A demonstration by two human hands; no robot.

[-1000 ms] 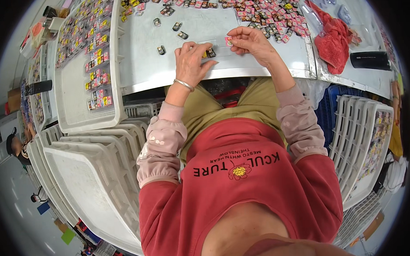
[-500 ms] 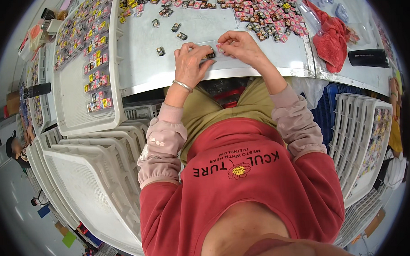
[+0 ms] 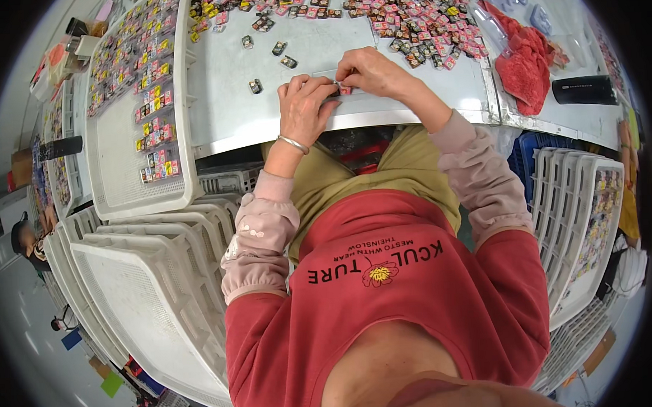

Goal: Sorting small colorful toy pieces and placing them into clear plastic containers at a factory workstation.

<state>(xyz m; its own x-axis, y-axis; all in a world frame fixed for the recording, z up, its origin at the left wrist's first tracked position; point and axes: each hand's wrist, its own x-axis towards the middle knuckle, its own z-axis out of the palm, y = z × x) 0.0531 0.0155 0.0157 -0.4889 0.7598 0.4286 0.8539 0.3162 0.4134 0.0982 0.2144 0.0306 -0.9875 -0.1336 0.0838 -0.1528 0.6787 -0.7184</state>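
Both hands work close together at the near edge of the table. My left hand (image 3: 306, 107), a silver bangle at its wrist, is closed round a small dark block, mostly covered by its fingers. Against that block sits a small pink block (image 3: 345, 90), where my right hand (image 3: 370, 71) pinches with thumb and forefinger. A clear plastic piece (image 3: 366, 97) lies under and behind the fingers; its full shape cannot be made out. Beyond my left hand lie several loose black blocks (image 3: 288, 62), apart from one another.
A heap of pink and black blocks (image 3: 420, 24) covers the table's far side. On the left, a white tray (image 3: 117, 189) holds packed rows of them. A red cloth (image 3: 526, 71) and a black cylinder (image 3: 585, 92) lie right. White trays (image 3: 139, 289) stack beside me.
My right hand has moved left and slightly toward me, bringing the pink block against the dark one at my left hand. The left hand has barely shifted.
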